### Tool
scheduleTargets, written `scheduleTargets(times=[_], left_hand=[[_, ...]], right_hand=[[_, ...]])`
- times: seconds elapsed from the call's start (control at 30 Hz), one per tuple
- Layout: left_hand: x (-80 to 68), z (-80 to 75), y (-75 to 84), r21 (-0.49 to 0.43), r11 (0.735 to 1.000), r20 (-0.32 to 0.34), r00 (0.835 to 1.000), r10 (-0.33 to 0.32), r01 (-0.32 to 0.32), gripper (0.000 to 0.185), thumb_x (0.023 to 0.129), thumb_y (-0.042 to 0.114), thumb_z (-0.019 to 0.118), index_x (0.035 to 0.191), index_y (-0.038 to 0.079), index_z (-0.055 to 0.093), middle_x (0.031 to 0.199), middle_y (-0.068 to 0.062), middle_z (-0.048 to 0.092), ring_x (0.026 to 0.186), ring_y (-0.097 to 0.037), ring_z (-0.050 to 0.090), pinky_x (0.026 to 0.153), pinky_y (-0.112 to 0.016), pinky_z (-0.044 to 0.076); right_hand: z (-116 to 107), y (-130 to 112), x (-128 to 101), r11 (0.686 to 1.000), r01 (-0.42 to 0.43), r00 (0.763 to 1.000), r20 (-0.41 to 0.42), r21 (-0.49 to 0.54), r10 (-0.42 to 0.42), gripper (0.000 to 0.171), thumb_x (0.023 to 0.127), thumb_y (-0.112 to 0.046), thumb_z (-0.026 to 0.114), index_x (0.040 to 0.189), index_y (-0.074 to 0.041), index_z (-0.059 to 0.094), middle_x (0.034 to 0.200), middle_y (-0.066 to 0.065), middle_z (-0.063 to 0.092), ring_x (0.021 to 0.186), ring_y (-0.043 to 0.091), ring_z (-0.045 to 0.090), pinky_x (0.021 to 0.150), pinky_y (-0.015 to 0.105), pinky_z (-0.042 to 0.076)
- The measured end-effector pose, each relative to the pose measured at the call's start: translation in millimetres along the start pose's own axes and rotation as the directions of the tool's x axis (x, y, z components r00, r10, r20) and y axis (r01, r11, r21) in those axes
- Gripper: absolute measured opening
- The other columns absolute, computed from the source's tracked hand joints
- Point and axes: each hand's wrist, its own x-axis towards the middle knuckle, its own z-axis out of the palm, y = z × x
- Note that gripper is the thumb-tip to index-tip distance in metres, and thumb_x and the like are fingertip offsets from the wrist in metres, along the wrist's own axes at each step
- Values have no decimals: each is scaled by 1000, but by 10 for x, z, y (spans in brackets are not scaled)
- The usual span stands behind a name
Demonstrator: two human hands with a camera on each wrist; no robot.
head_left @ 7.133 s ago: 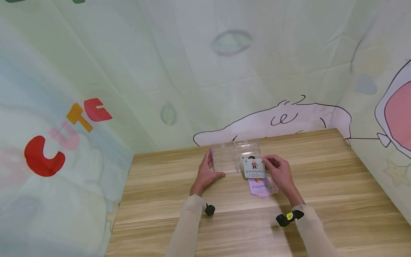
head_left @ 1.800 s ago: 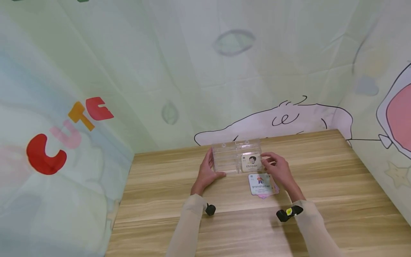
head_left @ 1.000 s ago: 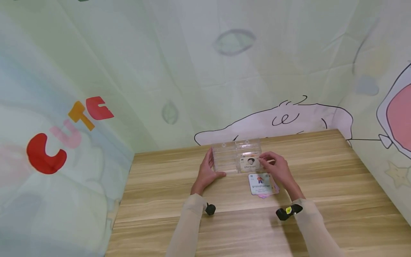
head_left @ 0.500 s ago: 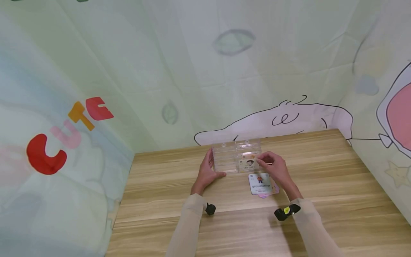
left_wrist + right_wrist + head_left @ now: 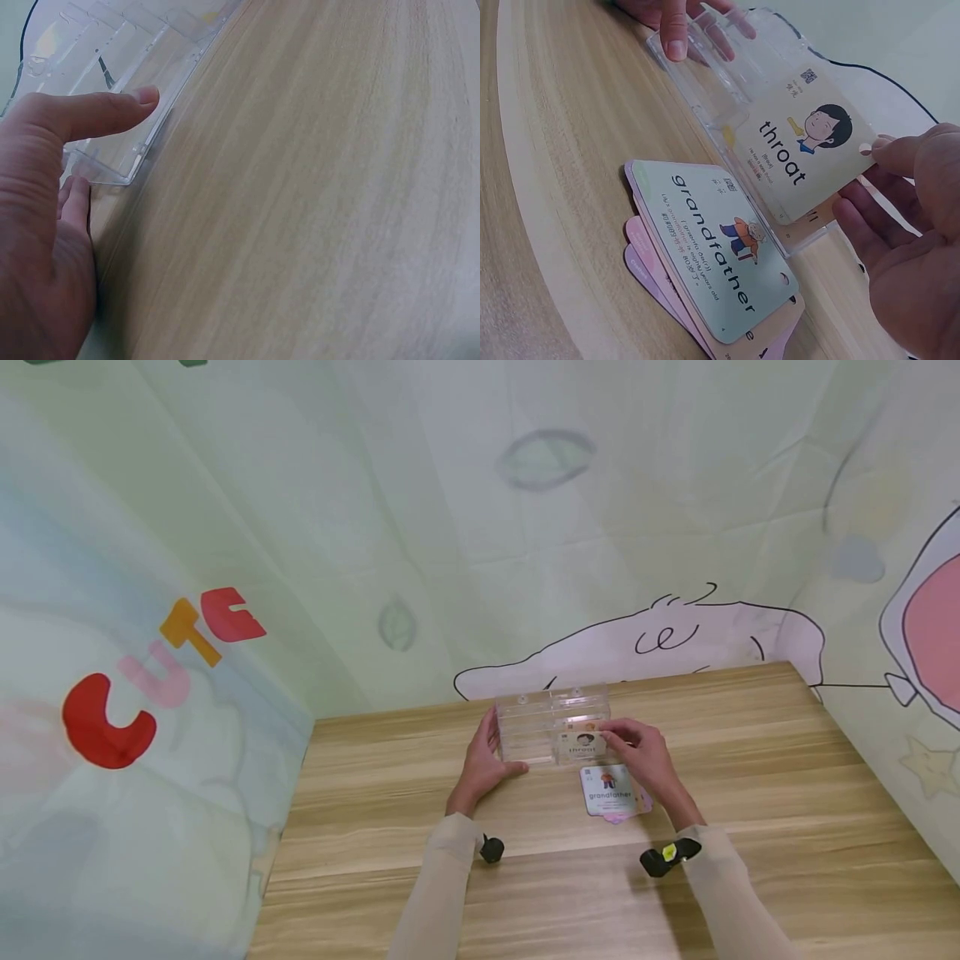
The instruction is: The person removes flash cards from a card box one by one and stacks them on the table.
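My left hand [image 5: 483, 764] holds the left end of a clear plastic rack [image 5: 161, 56], its thumb across the front edge and its fingers along the side. My right hand [image 5: 641, 752] pinches the right edge of a cream flashcard reading "throat" [image 5: 810, 146] between thumb and fingers. That card leans in the rack's right compartment, tilted forward, and another flashcard [image 5: 825, 214] shows partly behind it. In front of the rack lies a loose, fanned pile of flashcards, with the pale "grandfather" card [image 5: 720, 247] on top and pink and purple edges beneath.
The rack stands near the back of a wood-grain table [image 5: 540, 877], close to a printed cloth backdrop [image 5: 450, 568]. Black cameras are strapped to both wrists, the right one [image 5: 667, 857] carrying a yellow mark.
The "grandfather" card, earlier in my right hand, now lies on the pile over the "slippers" card. My right hand has since gripped the "throat" card and shifted it left, uncovering the card behind.
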Motion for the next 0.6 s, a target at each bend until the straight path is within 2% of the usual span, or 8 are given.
scheduleTargets(times=[0.13,0.37,0.6], left_hand=[[0,5,2,-3,1000,-3,1000,4,-4,125,68,5,97,166,14,20,168,-12,30,153,-25,32,124,-34,31],[-6,7,8,-31,999,-16,999,42,-43,122,68,3,97,165,11,23,167,-17,31,152,-33,33,124,-43,31],[-4,7,2,-25,999,-10,1000,20,-20,123,68,4,97,165,13,22,168,-14,30,153,-29,32,124,-38,31]], right_hand=[[-22,-18,-7,1000,-7,1000,-20,3,7,24,105,-19,64,123,-4,71,118,14,71,104,26,63,82,19,54],[-73,-32,-8,999,-35,998,-59,25,36,23,106,-20,62,123,-7,70,119,12,70,107,28,66,87,29,56],[-136,-29,-31,998,-66,996,-61,19,67,26,107,-21,60,125,-5,69,120,15,70,106,31,68,91,41,58]])
